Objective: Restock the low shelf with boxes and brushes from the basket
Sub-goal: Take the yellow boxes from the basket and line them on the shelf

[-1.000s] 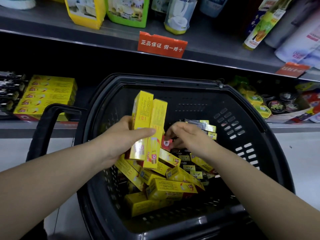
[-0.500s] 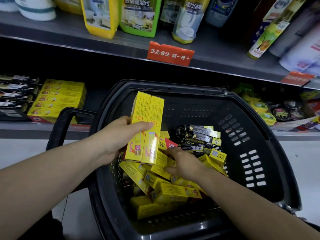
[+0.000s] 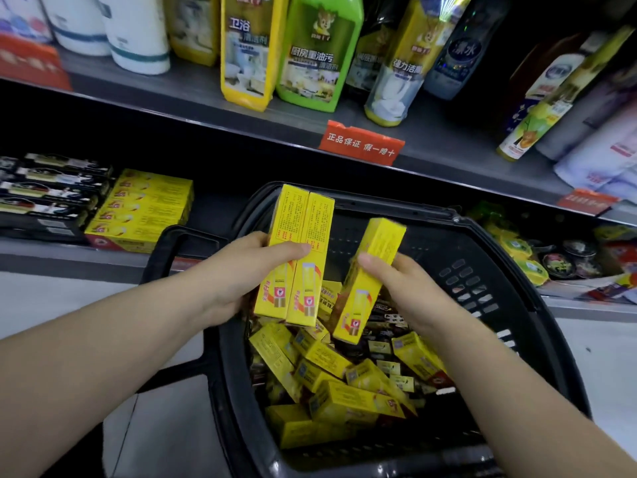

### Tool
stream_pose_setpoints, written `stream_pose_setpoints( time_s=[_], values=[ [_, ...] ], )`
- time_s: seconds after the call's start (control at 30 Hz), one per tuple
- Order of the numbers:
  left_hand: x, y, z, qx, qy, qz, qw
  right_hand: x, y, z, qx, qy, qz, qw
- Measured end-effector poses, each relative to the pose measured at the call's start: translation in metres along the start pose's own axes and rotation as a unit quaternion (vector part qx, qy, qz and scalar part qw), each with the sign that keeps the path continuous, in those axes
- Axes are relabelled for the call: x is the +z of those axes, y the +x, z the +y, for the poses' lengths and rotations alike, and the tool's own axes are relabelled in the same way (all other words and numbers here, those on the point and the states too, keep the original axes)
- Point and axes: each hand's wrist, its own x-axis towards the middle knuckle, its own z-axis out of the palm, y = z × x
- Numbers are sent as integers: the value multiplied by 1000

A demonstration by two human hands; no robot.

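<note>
A black plastic basket (image 3: pixel 489 270) stands in front of the low shelf (image 3: pixel 51 253), with several yellow boxes (image 3: pixel 348 401) and dark brush packs (image 3: pixel 386 346) heaped inside. My left hand (image 3: pixel 241 270) grips two yellow boxes (image 3: pixel 296 257) side by side, upright above the basket's left half. My right hand (image 3: pixel 400 284) holds a third yellow box (image 3: pixel 368 277), tilted, just right of those two and above the heap. On the low shelf at left lies a stack of yellow boxes (image 3: pixel 144 208), with black brush packs (image 3: pixel 48 191) beside it.
An upper shelf (image 3: pixel 206 108) holds cleaner bottles, with red price tags (image 3: pixel 362 143) on its edge. Small tins and yellow packets (image 3: pixel 537 257) lie on the low shelf at right. The basket's handle (image 3: pixel 162 250) juts out left. White floor lies below.
My right hand has lifted a yellow box out of the heap and brought it up beside the two in my left hand. The view has tilted up toward the shelves.
</note>
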Motion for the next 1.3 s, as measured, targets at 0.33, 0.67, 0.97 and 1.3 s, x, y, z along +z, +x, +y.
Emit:
stream_pose_setpoints(
  time_s=[0.33, 0.67, 0.97, 1.3],
  values=[
    [-67, -16, 29, -15, -43, 6, 999, 74, 44, -101, -1, -13, -142, 990],
    [-196, -20, 13, -24, -99, 114, 988, 179, 134, -158, 28, -50, -177, 983],
    [-272, 28, -28, 4, -181, 362, 915, 208, 250, -139, 84, -82, -52, 992],
    [-272, 65, -37, -21, -242, 328, 913, 241, 353, -122, -19, -40, 39, 998]
  ],
)
